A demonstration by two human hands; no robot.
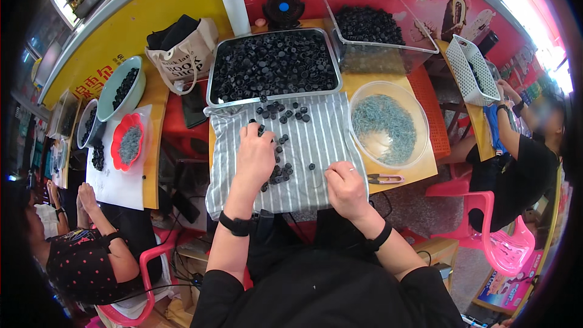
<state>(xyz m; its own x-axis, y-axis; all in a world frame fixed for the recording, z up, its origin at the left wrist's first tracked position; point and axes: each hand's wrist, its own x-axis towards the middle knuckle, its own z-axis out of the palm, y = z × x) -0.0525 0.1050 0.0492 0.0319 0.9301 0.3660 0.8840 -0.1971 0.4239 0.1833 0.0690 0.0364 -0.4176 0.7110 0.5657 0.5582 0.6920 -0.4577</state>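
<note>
A grey-and-white striped cloth (237,164) covers the table in front of me. My left hand (255,155) reaches over its middle, fingers curled at a small black cap-like piece (261,128). Several similar black pieces (280,174) lie loose beside and below that hand, and a further group (282,111) sits just beyond its fingertips. To the right, my right hand (347,189) is closed in a pinch above the cloth's edge; what is between its fingers is too small to make out. A single black piece (312,166) rests left of it.
Beyond the cloth stands a metal tray (212,88) heaped with black pieces. A round clear tub (423,130) of thin greenish pieces and thread snips (386,179) are at right. Behind are a clear bin (382,54), a fan (283,10) and a white bottle (235,9). People sit on both sides.
</note>
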